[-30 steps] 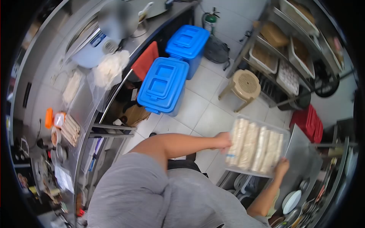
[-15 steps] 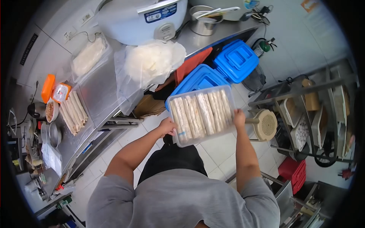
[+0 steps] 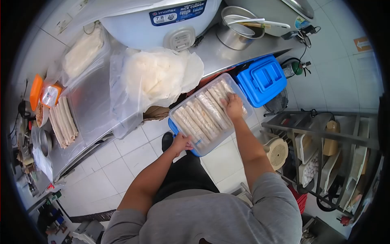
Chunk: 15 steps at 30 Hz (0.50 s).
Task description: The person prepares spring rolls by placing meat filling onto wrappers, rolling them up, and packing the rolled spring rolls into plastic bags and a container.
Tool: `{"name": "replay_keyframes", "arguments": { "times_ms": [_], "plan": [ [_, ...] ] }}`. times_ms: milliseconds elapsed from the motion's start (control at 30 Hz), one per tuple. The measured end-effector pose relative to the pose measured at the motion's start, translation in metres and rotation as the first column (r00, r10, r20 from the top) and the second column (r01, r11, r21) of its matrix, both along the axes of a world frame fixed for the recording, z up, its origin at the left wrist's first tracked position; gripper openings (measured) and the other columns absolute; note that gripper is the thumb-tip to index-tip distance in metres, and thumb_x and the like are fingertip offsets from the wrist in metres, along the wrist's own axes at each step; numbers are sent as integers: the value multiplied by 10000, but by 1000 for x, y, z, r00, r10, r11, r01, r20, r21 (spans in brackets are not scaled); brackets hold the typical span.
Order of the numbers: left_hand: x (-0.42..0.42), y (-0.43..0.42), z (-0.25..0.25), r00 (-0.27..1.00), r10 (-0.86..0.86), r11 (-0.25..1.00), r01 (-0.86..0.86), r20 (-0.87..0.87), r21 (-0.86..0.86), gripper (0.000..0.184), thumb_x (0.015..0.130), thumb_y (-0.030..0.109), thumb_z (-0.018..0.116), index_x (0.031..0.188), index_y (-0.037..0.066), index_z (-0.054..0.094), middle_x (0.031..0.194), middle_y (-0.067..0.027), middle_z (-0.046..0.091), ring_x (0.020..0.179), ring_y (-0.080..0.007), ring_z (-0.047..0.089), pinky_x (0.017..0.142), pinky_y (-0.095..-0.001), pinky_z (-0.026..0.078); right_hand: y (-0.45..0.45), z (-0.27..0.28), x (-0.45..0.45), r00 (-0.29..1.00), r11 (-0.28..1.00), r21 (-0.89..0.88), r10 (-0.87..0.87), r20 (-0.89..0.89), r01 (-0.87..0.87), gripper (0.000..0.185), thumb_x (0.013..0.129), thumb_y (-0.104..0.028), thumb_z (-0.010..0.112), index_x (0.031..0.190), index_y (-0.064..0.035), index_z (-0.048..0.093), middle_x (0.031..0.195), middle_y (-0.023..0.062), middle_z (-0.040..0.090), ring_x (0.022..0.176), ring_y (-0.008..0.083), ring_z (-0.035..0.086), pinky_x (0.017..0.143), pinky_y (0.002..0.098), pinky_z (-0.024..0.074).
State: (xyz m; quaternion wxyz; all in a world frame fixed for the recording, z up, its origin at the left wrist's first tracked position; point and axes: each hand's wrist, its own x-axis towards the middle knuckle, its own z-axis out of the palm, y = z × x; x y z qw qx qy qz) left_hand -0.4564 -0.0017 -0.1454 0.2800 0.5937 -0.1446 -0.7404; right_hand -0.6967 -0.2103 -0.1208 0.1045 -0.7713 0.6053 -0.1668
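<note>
A clear plastic container (image 3: 232, 131) with several wrapped white rolls (image 3: 203, 118) lies over a blue lidded bin, whose edge shows beneath it. At its near left corner is my left hand (image 3: 181, 144), fingers apart and touching the rim. My right hand (image 3: 233, 106) rests on the rolls at the container's right end, fingers spread. On the steel counter to the left, a stack of thin pale wrappers (image 3: 152, 77) sits on plastic. More rolls (image 3: 63, 122) lie farther left, beside a scale with an orange tray (image 3: 50, 95).
A rice cooker (image 3: 162, 24) and a metal pot (image 3: 239, 34) stand on the counter (image 3: 91, 110). Another blue bin (image 3: 262, 81) is behind the container. A beige stool (image 3: 278, 153) and a metal rack with trays (image 3: 310, 134) stand at the right.
The container has gone from the right side to over the blue bin on the left. My right hand has shifted from its side edge onto the rolls. The view has turned toward the counter.
</note>
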Motion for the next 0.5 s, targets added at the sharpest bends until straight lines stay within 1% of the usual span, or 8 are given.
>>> {"name": "replay_keyframes", "arguments": {
  "times_ms": [100, 200, 300, 333, 400, 433, 467, 500],
  "plan": [
    [-2, -1, 2, 999, 22, 999, -23, -33, -40, 390, 941, 264, 594, 1115, 1, 364, 922, -170, 558, 787, -303, 673, 695, -408, 608, 14, -16, 27, 991, 993, -52, -106, -82, 102, 520, 858, -430, 628, 1209, -54, 554, 1153, 159, 558, 1094, 347, 495, 940, 500, 354],
    [-2, -3, 2, 999, 33, 999, -33, -33, -19, 402, 939, 274, 597, 1116, 5, 357, 928, -180, 563, 776, -314, 677, 683, -413, 608, 43, -25, 49, 998, 998, 26, -65, 25, 65, 553, 865, -449, 609, 1248, -61, 521, 1178, 172, 543, 1102, 358, 492, 954, 511, 344],
    [-4, 0, -3, 1000, 19, 1000, -20, 19, 21, 423, 937, 297, 601, 1120, 8, 352, 923, -185, 572, 753, -322, 681, 665, -423, 608, 46, -25, 53, 999, 998, 44, -37, 3, 37, 569, 869, -462, 602, 1262, -62, 507, 1193, 180, 532, 1116, 362, 490, 949, 514, 355],
    [-3, -2, -1, 999, 10, 999, -11, 38, 33, 431, 936, 307, 603, 1121, 10, 351, 921, -186, 576, 744, -324, 683, 660, -427, 607, 41, -21, 52, 998, 995, 65, -70, 1, 70, 573, 866, -457, 608, 1274, -70, 499, 1215, 176, 520, 1138, 363, 479, 942, 515, 362],
    [-3, -2, 1, 998, -5, 999, 8, 62, -44, 485, 924, 369, 617, 1126, 19, 350, 894, -174, 585, 700, -328, 683, 610, -433, 603, 33, -16, 48, 994, 992, 65, -110, -18, 111, 590, 862, -461, 614, 1262, -38, 519, 1207, 193, 532, 1113, 383, 496, 932, 507, 383],
    [2, -4, -6, 991, -107, 992, 102, 80, 72, 582, 906, 444, 623, 1190, 18, 347, 888, -172, 596, 685, -320, 686, 554, -443, 590, 32, -15, 42, 993, 991, 69, -110, -36, 112, 599, 860, -464, 617, 1255, -22, 529, 1203, 201, 538, 1101, 393, 505, 927, 503, 394],
    [6, -5, 5, 954, -236, 970, 220, 186, 101, 742, 885, 514, 618, 1336, 13, 309, 898, -170, 613, 692, -303, 685, 534, -431, 581, 28, -21, 35, 998, 997, 52, -62, -15, 63, 592, 857, -441, 627, 1242, 1, 540, 1193, 210, 550, 1085, 399, 517, 925, 497, 404],
    [10, -2, 14, 898, -308, 951, 282, 314, 127, 842, 874, 542, 616, 1436, 25, 263, 951, -176, 635, 687, -275, 682, 526, -403, 566, 21, -33, 29, 1000, 1000, 29, -1, 12, 1, 586, 854, -419, 637, 1229, 23, 551, 1182, 220, 562, 1070, 406, 528, 923, 492, 413]
  ]
}}
